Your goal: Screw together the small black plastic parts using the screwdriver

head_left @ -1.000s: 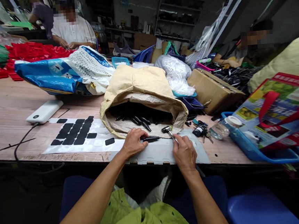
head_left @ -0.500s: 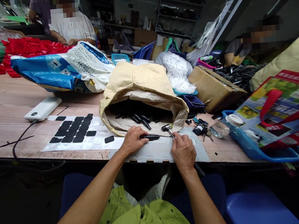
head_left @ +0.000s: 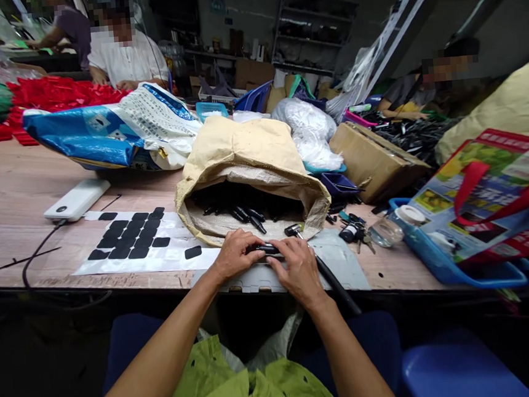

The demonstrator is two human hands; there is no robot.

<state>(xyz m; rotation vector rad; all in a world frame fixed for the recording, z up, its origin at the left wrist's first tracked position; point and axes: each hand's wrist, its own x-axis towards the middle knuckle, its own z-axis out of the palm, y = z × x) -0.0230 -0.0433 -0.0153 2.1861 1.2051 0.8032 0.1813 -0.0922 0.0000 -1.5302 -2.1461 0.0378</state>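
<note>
My left hand (head_left: pixel 236 253) is closed on one end of a slim black pen-like tube (head_left: pixel 266 248). My right hand (head_left: pixel 299 267) pinches the other end, thumb and fingers meeting on it. The tube lies level over a grey board (head_left: pixel 343 253) at the table's front edge. Beside my right hand rests a small hammer (head_left: pixel 334 279), metal head towards the sack and black handle sticking out over the edge. Just behind my hands gapes a tan woven sack (head_left: pixel 240 136), and several similar black tubes (head_left: pixel 250 215) show in its mouth.
Left are a white sheet with black stickers (head_left: pixel 129 235) and a white power bank (head_left: pixel 77 200) with a cable. Keys (head_left: pixel 365 239), a clear bottle (head_left: pixel 385 231) and a blue basket (head_left: pixel 465 267) stand right. A blue-white sack (head_left: pixel 114 128) lies behind; people sit further back.
My right hand has let go of the hammer, which now lies on the board, and has moved left onto the black tube. My left hand stays on the tube.
</note>
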